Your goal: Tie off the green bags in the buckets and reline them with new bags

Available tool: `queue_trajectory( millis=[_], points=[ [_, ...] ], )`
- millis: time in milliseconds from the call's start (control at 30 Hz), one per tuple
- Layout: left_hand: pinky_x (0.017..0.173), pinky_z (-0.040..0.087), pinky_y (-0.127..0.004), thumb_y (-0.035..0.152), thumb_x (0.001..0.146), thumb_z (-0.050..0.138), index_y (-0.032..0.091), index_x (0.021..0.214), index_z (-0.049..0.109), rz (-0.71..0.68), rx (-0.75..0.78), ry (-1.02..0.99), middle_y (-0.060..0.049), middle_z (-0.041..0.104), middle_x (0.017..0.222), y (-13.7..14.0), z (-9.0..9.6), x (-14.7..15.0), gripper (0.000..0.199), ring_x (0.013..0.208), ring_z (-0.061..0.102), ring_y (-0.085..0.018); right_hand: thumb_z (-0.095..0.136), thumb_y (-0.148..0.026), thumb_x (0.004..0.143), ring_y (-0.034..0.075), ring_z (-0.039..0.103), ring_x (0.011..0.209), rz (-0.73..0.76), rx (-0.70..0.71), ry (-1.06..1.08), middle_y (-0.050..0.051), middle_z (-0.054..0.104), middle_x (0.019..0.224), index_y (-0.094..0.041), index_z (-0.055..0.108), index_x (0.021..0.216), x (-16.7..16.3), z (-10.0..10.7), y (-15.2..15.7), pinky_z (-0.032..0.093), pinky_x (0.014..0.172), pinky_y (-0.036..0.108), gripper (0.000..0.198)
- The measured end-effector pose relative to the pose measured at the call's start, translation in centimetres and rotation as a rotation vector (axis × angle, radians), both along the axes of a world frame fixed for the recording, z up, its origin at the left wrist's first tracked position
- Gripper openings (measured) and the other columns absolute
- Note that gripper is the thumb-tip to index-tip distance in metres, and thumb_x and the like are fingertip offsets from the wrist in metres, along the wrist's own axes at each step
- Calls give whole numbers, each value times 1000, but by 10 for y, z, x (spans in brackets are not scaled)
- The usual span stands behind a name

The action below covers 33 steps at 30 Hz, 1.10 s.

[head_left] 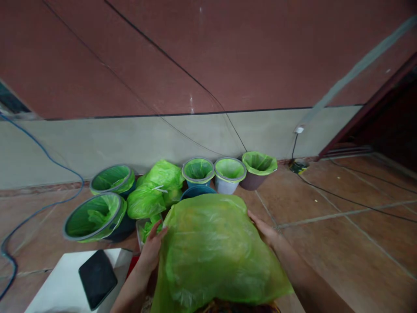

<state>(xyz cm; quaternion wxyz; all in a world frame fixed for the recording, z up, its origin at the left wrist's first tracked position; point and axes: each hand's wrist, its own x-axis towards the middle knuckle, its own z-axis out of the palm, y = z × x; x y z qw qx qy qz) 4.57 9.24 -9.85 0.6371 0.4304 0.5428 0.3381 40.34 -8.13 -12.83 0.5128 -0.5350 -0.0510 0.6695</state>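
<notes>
A large translucent green plastic bag spreads out in front of me, its far end next to the rim of a blue bin. My left hand grips the bag's left side, thumb against the plastic. On the opposite side my right hand holds the bag near its far corner, most of its fingers hidden by the plastic. Under the bag's near edge something brownish and woven-looking shows, too covered to name. Beside my left hand stands a small clear container with crumpled green plastic in it.
Green-lined bins stand along the wall: two dark ones on the left, a blue, a grey and a brown one. Tied green bags lie between. A phone rests on a white surface. Cables cross the floor.
</notes>
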Motion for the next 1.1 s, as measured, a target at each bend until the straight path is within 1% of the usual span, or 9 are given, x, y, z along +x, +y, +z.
queue_trajectory(
  millis=[133, 233, 333, 467, 633, 767, 867, 967, 1100],
  points=[
    [78, 55, -36, 28, 61, 76, 23, 139, 45, -88, -115, -166, -6, 72, 102, 4, 12, 1, 84, 85, 70, -23, 60, -39, 81, 26, 70, 94, -74, 34, -18, 13, 74, 98, -14, 63, 114, 3, 13, -3, 51, 92, 43, 41],
    [79, 54, -33, 28, 58, 78, 20, 129, 56, -86, -74, -202, -7, 73, 103, 10, 24, 1, 75, 88, 69, -22, 65, -31, 76, 25, 70, 92, -251, 149, -260, 10, 74, 99, -18, 56, 126, 14, 29, -2, 54, 85, 42, 53],
    [76, 54, -33, 29, 55, 80, 15, 116, 65, -94, -10, -166, -8, 74, 98, 19, 39, 1, 65, 83, 69, -22, 69, -33, 73, 23, 70, 92, -312, 255, -489, 6, 73, 103, -25, 47, 136, 25, 55, -1, 56, 82, 38, 67],
    [74, 55, -34, 31, 57, 79, 14, 109, 69, -156, 188, -84, -8, 73, 96, 29, 66, 0, 56, 80, 68, -22, 75, -34, 68, 20, 69, 85, -272, 367, -597, 6, 73, 99, -23, 51, 132, 33, 107, -5, 55, 78, 33, 69],
    [85, 53, -40, 35, 62, 73, 17, 119, 64, -297, 553, 218, -8, 71, 107, 38, 106, -5, 61, 94, 66, -27, 74, -35, 68, 21, 67, 88, 41, 396, -870, 8, 71, 108, -19, 56, 128, 32, 161, -13, 55, 77, 34, 65],
    [99, 46, -39, 34, 69, 62, 23, 108, 69, -263, 904, 583, -6, 70, 108, 39, 121, -10, 41, 104, 62, -27, 61, -28, 72, 19, 66, 72, 169, 237, -1373, 5, 73, 93, -19, 61, 124, 30, 166, -17, 53, 68, 32, 53],
    [97, 47, -39, 35, 74, 57, 24, 87, 72, -229, 1048, 694, -7, 69, 97, 34, 126, -16, 23, 99, 63, -26, 56, -23, 71, 20, 65, 71, 155, 121, -1786, 5, 71, 90, -21, 72, 101, 31, 162, -23, 52, 70, 32, 34],
    [99, 45, -41, 36, 74, 59, 22, 79, 68, -168, 1158, 618, -8, 62, 112, 26, 134, -25, 18, 108, 58, -26, 52, -26, 73, 21, 64, 72, 82, 107, -1956, 6, 69, 89, -24, 72, 84, 30, 166, -35, 51, 69, 33, 22],
    [100, 45, -41, 42, 81, 55, 22, 83, 56, -92, 1054, 327, -10, 57, 128, 8, 149, -33, 20, 120, 53, -27, 52, -35, 80, 29, 55, 114, -58, 365, -1865, 10, 57, 126, -23, 67, 86, 14, 187, -56, 46, 93, 43, 20]
  ],
)
